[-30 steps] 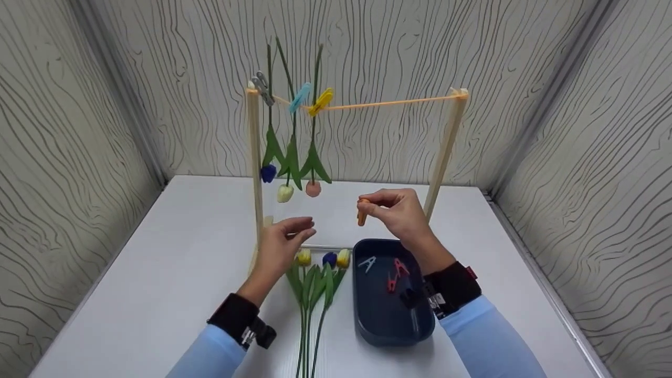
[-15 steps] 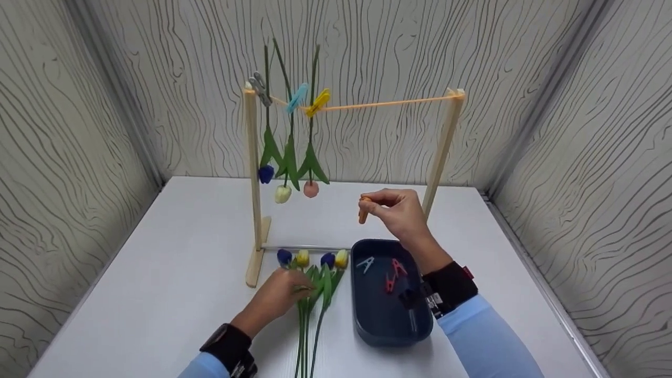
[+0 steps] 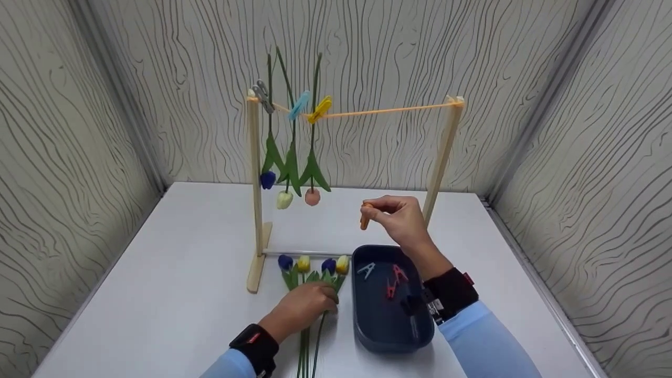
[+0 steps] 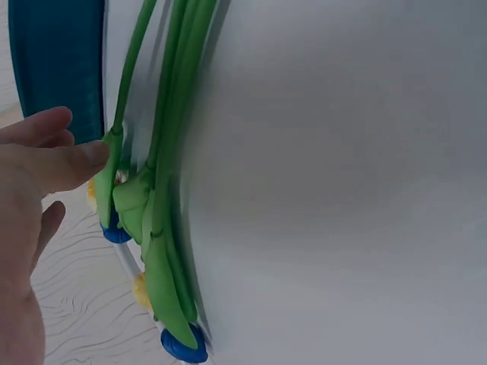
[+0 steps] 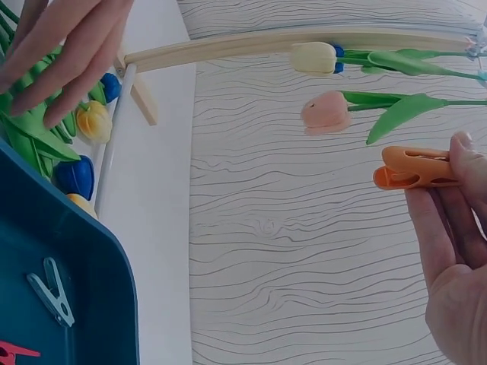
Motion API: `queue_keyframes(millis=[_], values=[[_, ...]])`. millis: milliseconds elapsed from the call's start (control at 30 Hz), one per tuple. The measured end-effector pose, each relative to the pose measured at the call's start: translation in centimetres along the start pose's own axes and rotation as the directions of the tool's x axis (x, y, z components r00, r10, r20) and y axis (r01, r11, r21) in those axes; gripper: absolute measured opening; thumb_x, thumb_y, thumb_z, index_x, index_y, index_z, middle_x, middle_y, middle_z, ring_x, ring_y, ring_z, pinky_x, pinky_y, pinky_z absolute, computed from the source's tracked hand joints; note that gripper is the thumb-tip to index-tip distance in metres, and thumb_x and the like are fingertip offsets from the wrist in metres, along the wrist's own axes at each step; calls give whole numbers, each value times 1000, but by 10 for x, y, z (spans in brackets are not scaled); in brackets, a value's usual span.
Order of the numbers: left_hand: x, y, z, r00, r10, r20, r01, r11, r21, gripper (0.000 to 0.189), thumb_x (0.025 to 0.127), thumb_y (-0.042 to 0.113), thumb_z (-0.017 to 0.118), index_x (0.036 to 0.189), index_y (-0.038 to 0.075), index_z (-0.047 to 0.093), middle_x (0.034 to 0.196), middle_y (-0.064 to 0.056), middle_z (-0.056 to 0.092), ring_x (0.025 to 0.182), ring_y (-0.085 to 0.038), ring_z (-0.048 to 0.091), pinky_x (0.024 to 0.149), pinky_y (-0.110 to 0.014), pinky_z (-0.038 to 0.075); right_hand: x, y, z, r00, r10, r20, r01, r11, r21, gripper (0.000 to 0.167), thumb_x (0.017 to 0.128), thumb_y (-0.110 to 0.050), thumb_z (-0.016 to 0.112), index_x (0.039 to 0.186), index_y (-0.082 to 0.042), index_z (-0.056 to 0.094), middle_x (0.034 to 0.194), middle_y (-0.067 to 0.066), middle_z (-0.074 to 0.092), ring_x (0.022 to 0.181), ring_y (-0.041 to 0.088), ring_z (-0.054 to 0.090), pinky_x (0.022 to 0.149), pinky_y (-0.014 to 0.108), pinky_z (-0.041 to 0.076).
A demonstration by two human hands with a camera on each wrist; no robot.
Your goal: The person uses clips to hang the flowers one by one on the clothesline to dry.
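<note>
My right hand (image 3: pixel 401 218) pinches an orange clothespin (image 5: pixel 415 167) between thumb and fingers, above the blue bin. Its jaws point away from the hand. On the table lies a row of tulips with green stems: two blue tulips (image 3: pixel 285 262) and two yellow tulips (image 3: pixel 304 263). My left hand (image 3: pixel 310 304) reaches over their leaves from the left. In the left wrist view its thumb (image 4: pixel 76 163) lies at the leaf (image 4: pixel 111 156) of the tulip closest to the bin, and its fingers are spread apart, not closed round the stem.
A wooden frame (image 3: pixel 255 178) carries an orange cord (image 3: pixel 388 111). Grey, light blue and yellow clothespins (image 3: pixel 320 109) hold three upside-down tulips: blue, white and pink (image 3: pixel 312 197). The dark blue bin (image 3: pixel 357 315) contains a pale clothespin (image 3: pixel 367 270) and red clothespins (image 3: pixel 391 289).
My left hand has come down from beside the frame onto the lying tulips, then shifted right across their leaves. The right hand stays nearly still with the orange clothespin.
</note>
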State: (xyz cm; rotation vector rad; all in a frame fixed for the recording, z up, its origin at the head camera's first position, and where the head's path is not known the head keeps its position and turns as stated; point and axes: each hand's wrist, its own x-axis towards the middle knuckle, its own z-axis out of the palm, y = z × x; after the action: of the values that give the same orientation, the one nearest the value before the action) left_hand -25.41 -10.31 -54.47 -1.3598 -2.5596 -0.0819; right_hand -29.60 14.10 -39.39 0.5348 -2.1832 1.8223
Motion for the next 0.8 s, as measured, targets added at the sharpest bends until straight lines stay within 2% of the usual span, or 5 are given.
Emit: queue_keyframes(millis=[133, 300, 400, 500, 800], values=[[1, 7, 7, 995, 99, 26, -102, 973, 206, 32, 86, 2, 84, 103, 28, 88, 111, 14, 84, 117, -4, 76, 103, -18, 60, -3, 2, 2, 1000, 8, 17, -9, 999, 35, 12, 97, -2, 80, 108, 2, 84, 80, 7, 82, 91, 13, 78, 93, 24, 62], [0, 14, 13, 977, 193, 94, -215, 865, 453, 32, 83, 10, 88, 103, 35, 86, 112, 19, 81, 115, 0, 73, 100, -14, 58, -4, 1, 5, 999, 38, 10, -38, 999, 39, 14, 96, -1, 80, 107, 6, 83, 86, -4, 83, 93, 8, 77, 90, 20, 61], [1, 17, 13, 968, 210, 138, -250, 839, 483, 31, 84, 14, 88, 107, 35, 85, 112, 19, 81, 113, 0, 72, 98, -14, 58, -4, 1, 5, 999, 40, 6, -40, 998, 37, 13, 95, 0, 80, 107, 6, 83, 87, -4, 84, 93, 8, 77, 89, 20, 61], [2, 17, 12, 964, 207, 166, -263, 835, 484, 31, 86, 15, 87, 109, 35, 85, 114, 19, 81, 114, -1, 71, 99, -15, 58, -4, 1, 4, 999, 40, 13, -41, 998, 37, 13, 96, -1, 80, 107, 5, 83, 88, -1, 84, 94, 9, 78, 90, 21, 62], [3, 13, 9, 964, 194, 180, -261, 801, 539, 29, 84, 16, 89, 108, 33, 85, 113, 19, 79, 111, -1, 70, 100, -16, 56, -9, 5, 0, 998, 61, 25, -63, 993, 96, 16, 96, 0, 79, 109, 8, 81, 87, -5, 83, 95, 10, 78, 95, 21, 64]])
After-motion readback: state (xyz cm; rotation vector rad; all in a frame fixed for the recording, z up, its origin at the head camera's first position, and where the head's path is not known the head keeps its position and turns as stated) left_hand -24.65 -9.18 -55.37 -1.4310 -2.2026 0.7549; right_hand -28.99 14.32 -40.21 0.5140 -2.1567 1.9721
